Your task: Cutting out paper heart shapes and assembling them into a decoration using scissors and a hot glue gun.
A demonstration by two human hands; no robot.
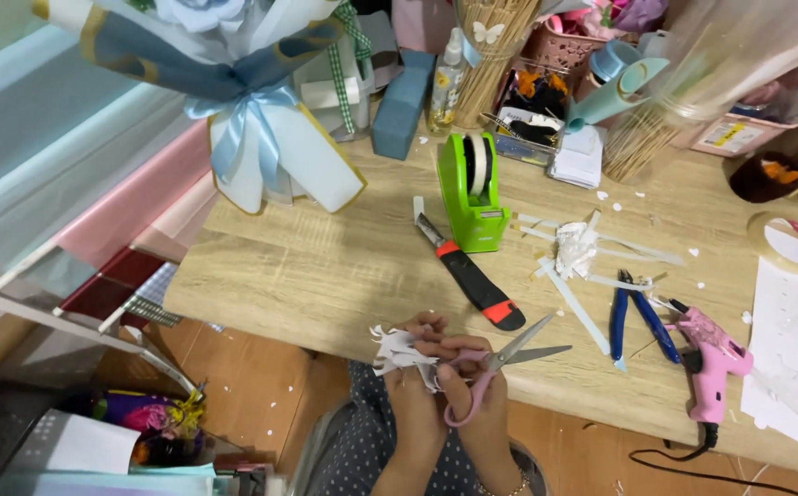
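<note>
A: Right, station check. Left hand (410, 372) has its fingers closed around a small piece of white paper with a jagged, fringed edge (399, 352), held just off the near edge of the pale wooden bench (325, 266), above the lap.

B: And the other one?

A: Right hand (474, 386) has its fingers through the loops of pink-handled scissors with steel blades (507, 360). Blades stand apart and point right, over the bench edge, just beside the paper.

B: How far along, by your reckoning?

A: Partway, I judge. The paper's left edge is already cut into points; how much of it is left uncut I cannot tell, the hands hide the rest. Narrow white paper strips and small offcuts (575, 250) lie scattered mid-bench, which suggests a good deal of trimming is done.

B: Other kit nearby?

A: A black utility knife with orange trim (472, 276) lies beside a bright green tape dispenser (472, 188). Blue-handled pliers (636, 317) and a pink glue gun (711, 354) rest to the right, untouched. A bouquet wrapped in blue and white paper with a pale blue ribbon (252, 119) sits at the back left.
</note>
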